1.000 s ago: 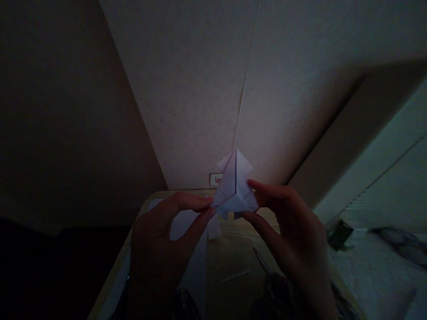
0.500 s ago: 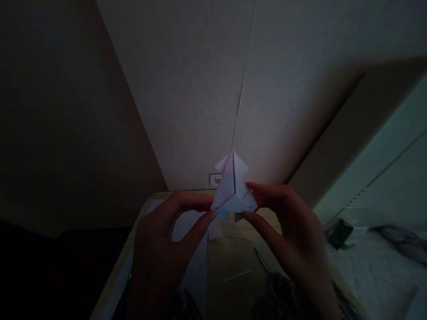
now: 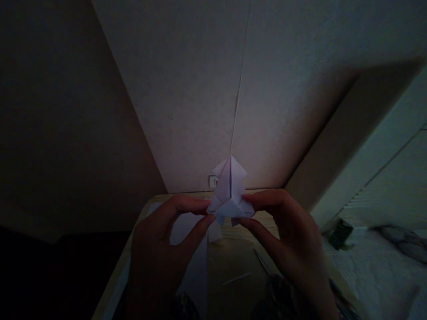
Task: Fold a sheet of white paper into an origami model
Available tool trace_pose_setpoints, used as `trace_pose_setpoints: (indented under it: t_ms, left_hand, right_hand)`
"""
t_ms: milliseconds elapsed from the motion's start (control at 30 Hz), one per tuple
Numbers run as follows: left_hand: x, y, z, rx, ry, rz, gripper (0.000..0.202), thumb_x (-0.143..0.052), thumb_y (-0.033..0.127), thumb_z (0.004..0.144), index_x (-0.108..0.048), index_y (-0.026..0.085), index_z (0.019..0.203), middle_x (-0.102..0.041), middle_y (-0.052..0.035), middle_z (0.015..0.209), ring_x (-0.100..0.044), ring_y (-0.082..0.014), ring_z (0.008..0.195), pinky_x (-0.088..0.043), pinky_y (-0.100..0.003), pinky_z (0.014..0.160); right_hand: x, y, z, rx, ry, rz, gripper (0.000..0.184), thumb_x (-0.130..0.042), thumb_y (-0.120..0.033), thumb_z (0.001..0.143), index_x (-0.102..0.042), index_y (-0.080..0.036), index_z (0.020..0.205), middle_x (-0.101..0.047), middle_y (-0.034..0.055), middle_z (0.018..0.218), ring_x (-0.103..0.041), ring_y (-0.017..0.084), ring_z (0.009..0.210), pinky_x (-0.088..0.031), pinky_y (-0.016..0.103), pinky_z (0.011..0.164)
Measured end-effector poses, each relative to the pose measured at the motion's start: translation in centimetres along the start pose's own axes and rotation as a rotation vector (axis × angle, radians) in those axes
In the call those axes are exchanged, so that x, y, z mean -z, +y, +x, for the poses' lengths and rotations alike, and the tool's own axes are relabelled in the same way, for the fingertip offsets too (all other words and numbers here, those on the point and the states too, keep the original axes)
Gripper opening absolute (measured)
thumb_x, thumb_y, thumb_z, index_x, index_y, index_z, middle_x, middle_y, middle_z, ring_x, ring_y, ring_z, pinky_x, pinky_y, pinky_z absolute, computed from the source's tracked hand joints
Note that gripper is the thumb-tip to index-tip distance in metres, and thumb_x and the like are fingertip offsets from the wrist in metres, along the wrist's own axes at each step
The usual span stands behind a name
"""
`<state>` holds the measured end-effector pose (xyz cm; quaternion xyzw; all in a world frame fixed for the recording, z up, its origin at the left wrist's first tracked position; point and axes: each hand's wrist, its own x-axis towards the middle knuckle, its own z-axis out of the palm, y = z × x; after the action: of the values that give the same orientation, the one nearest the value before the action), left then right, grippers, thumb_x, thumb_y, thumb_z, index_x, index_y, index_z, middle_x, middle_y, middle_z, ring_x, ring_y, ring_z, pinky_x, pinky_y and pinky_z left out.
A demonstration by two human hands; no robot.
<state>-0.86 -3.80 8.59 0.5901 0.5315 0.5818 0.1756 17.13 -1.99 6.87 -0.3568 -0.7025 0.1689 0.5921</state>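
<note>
Folded paper figure (image 3: 230, 191), white, peaked at the top, creased down the middle; held up above the table (image 3: 267, 220), in front of the wall (image 3: 187, 111). Left hand (image 3: 160, 244): thumb and forefinger pinch its lower left corner. Right hand (image 3: 296, 235): thumb and forefinger clamp its lower right side. Below: white sheet (image 3: 196, 271), partly behind the left hand; thin white strip (image 3: 236, 279); pointed metal tool (image 3: 262, 261), near the right hand. Beyond: wall fitting (image 3: 212, 181), partly covered by the figure.
</note>
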Motion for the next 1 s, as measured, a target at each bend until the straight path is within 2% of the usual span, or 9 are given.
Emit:
trace_pose_setpoints:
  t_ms: [200, 300, 467, 633, 767, 900, 1000]
  left_hand:
    - [-0.3, -0.05, -0.32, 0.033, 0.041, -0.057, 0.016, -0.076, 0.014, 0.07, -0.075, 0.03, 0.072, -0.079, 0.0064, 0.078, -0.074, -0.0179, 0.076, -0.059, -0.029, 0.076]
    - [-0.32, -0.01, -0.34, 0.034, 0.062, -0.071, 0.015, -0.078, 0.017, 0.07, -0.074, 0.031, 0.071, -0.079, 0.0072, 0.079, -0.073, -0.0174, 0.077, -0.058, -0.029, 0.076]
    - [-0.03, 0.1, -0.31, 0.009, 0.039, -0.005, 0.016, -0.079, 0.016, 0.071, -0.074, 0.032, 0.07, -0.078, 0.0081, 0.075, -0.074, -0.0174, 0.073, -0.059, -0.029, 0.073]
    - [0.22, -0.08, -0.12, -0.033, -0.002, 0.01, 0.018, -0.076, 0.017, 0.075, -0.077, 0.032, 0.085, -0.078, 0.0056, 0.078, -0.074, -0.0184, 0.072, -0.061, -0.029, 0.071]
    - [0.1, -0.39, 0.01, -0.035, -0.037, -0.028, 0.022, -0.077, 0.015, 0.073, -0.079, 0.032, 0.088, -0.08, 0.0055, 0.083, -0.074, -0.0169, 0.075, -0.061, -0.028, 0.077]
    - [-0.24, -0.49, -0.11, -0.036, 0.022, -0.116, 0.02, -0.077, 0.015, 0.072, -0.079, 0.033, 0.082, -0.08, 0.0074, 0.082, -0.074, -0.0166, 0.078, -0.061, -0.029, 0.081]
    - [-0.27, -0.32, -0.23, -0.023, 0.015, -0.112, 0.021, -0.078, 0.016, 0.072, -0.079, 0.035, 0.082, -0.08, 0.0084, 0.083, -0.074, -0.0171, 0.079, -0.061, -0.031, 0.083]
  right_hand:
    - [0.02, -0.15, 0.07, 0.007, 0.015, 0.012, 0.022, -0.08, -0.019, 0.08, -0.07, -0.026, 0.098, -0.074, -0.0013, 0.083, -0.072, 0.017, 0.076, -0.06, 0.027, 0.067]
    - [0.12, -0.13, 0.01, 0.01, 0.013, 0.014, 0.023, -0.08, -0.019, 0.079, -0.07, -0.027, 0.098, -0.074, -0.002, 0.083, -0.072, 0.016, 0.076, -0.06, 0.027, 0.068]
    - [0.16, -0.04, 0.09, 0.003, -0.003, 0.018, 0.026, -0.081, -0.017, 0.078, -0.07, -0.028, 0.1, -0.074, -0.0032, 0.082, -0.072, 0.015, 0.076, -0.059, 0.025, 0.068]
    - [0.08, 0.24, 0.21, -0.015, -0.037, 0.027, 0.029, -0.078, -0.016, 0.081, -0.069, -0.028, 0.104, -0.073, -0.0032, 0.083, -0.072, 0.015, 0.076, -0.059, 0.025, 0.068]
    - [0.16, 0.29, 0.1, -0.026, -0.041, 0.035, 0.029, -0.079, -0.017, 0.081, -0.068, -0.031, 0.105, -0.074, -0.0059, 0.086, -0.071, 0.012, 0.078, -0.057, 0.02, 0.07]
    - [0.18, 0.24, -0.01, -0.041, -0.035, 0.045, 0.029, -0.079, -0.019, 0.082, -0.067, -0.032, 0.105, -0.073, -0.0074, 0.087, -0.07, 0.01, 0.08, -0.056, 0.017, 0.073]
    - [0.14, 0.28, -0.04, -0.045, -0.036, 0.053, 0.029, -0.079, -0.02, 0.081, -0.067, -0.033, 0.105, -0.072, -0.0084, 0.087, -0.069, 0.009, 0.081, -0.055, 0.016, 0.074]
